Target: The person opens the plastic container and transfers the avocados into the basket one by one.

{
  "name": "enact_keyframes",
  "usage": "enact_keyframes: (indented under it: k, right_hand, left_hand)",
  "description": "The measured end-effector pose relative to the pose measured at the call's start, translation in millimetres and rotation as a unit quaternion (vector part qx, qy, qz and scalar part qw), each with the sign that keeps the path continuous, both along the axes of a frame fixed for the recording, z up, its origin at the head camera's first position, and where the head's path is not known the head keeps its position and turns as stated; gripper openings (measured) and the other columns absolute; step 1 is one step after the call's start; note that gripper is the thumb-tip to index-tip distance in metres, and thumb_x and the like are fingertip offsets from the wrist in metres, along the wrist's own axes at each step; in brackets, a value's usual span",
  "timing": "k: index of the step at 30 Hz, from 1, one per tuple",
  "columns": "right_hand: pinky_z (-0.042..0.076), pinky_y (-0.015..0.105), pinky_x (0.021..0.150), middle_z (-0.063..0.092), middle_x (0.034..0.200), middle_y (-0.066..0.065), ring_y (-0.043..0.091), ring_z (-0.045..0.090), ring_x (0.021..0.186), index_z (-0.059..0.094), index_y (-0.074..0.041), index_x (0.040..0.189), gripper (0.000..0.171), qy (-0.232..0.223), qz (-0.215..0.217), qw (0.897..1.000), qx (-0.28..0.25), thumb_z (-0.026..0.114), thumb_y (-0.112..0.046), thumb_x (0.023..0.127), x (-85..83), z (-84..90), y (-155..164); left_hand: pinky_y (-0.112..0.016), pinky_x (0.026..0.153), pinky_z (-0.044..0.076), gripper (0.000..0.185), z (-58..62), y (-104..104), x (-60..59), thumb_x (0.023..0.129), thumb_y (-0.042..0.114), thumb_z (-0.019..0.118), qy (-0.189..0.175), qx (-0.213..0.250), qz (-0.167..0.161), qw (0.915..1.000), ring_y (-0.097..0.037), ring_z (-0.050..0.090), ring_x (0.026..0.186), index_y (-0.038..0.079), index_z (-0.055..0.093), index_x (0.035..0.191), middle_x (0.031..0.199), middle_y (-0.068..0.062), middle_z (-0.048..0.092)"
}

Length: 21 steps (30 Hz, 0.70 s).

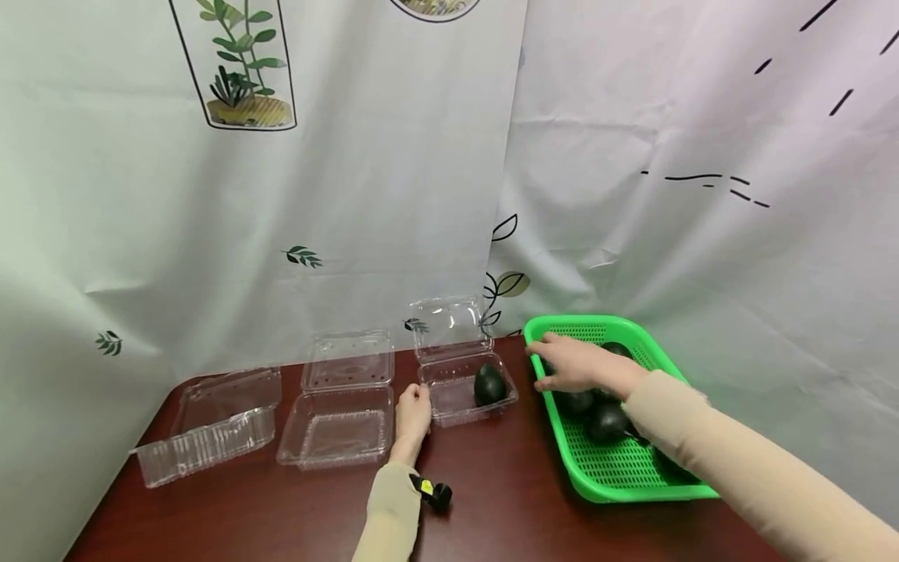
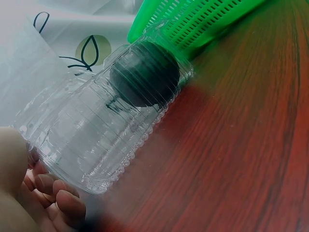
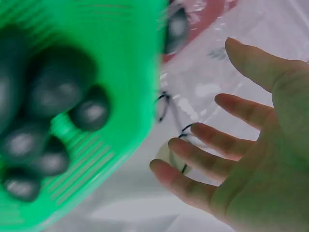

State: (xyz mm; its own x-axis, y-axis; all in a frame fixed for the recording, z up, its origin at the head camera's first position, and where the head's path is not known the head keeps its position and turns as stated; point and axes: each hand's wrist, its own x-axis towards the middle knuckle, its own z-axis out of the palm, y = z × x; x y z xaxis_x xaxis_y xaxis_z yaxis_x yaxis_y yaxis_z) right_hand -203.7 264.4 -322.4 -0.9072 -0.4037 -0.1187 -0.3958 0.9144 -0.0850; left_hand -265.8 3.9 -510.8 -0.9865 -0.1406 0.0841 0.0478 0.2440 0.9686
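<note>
My left hand [image 1: 413,414] is at the left edge of an open clear plastic clamshell container [image 1: 449,396]; in the left wrist view its curled fingers [image 2: 70,203] pinch the container's near corner. One dark green avocado [image 1: 489,385] sits at the right side of that container, its lid raised against the curtain. My right hand [image 1: 579,364] hovers over the left rim of a green plastic basket [image 1: 632,494], fingers spread and holding nothing in the right wrist view. Several dark avocados [image 1: 605,423] lie in the basket, partly hidden by the right arm.
A second open clear container [image 1: 337,429] stands left of the left hand. Farther left, another clear container [image 1: 207,445] sits tilted near the table's left edge. A printed white curtain [image 1: 393,195] hangs behind the dark red-brown table [image 1: 492,484].
</note>
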Motion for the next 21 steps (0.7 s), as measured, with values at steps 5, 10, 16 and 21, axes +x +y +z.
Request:
enact_keyframes:
  k: [5, 10, 16, 21]
  right_hand:
    - [0.04, 0.055, 0.099, 0.043, 0.139, 0.027, 0.042, 0.046, 0.125, 0.046, -0.004, 0.142, 0.063, -0.009, 0.003, 1.0, -0.005, 0.071, -0.028, 0.09, -26.6, -5.8, -50]
    - [0.041, 0.054, 0.099, 0.042, 0.143, 0.023, 0.038, 0.045, 0.129, 0.045, -0.009, 0.144, 0.062, -0.014, -0.022, 1.0, 0.002, 0.07, -0.028, 0.091, -47.7, -22.6, -87]
    - [0.048, 0.052, 0.088, 0.049, 0.137, 0.019, 0.037, 0.052, 0.12, 0.053, -0.011, 0.135, 0.05, -0.024, -0.067, 0.997, 0.033, 0.07, -0.025, 0.089, -65.0, -53.6, -110]
    - [0.049, 0.052, 0.078, 0.053, 0.123, 0.022, 0.04, 0.057, 0.103, 0.059, -0.01, 0.117, 0.041, -0.013, -0.141, 0.99, 0.022, 0.075, -0.025, 0.083, -74.5, -75.0, -119]
  left_hand:
    - [-0.027, 0.035, 0.035, 0.029, -2.5, 1, 0.1, 0.101, 0.02, 0.046, -0.005, -0.006, -0.002, 1.0, -0.014, 0.04, 0.033, 0.008, 0.049, 0.074, 0.057, -0.005, 0.047]
    - [-0.026, 0.034, 0.034, 0.029, -1.8, 2, 0.1, 0.1, 0.019, 0.047, 0.001, 0.0, 0.002, 1.0, -0.013, 0.039, 0.032, 0.008, 0.049, 0.073, 0.056, -0.005, 0.046]
    - [-0.026, 0.033, 0.035, 0.03, 0.8, -2, 0.1, 0.1, 0.02, 0.048, -0.003, 0.004, 0.005, 1.0, -0.014, 0.039, 0.033, 0.009, 0.048, 0.072, 0.057, -0.005, 0.045]
    - [-0.026, 0.033, 0.035, 0.03, 0.9, -5, -0.1, 0.1, 0.02, 0.048, -0.004, -0.005, 0.016, 0.9998, -0.016, 0.04, 0.034, 0.009, 0.048, 0.071, 0.057, -0.004, 0.044]
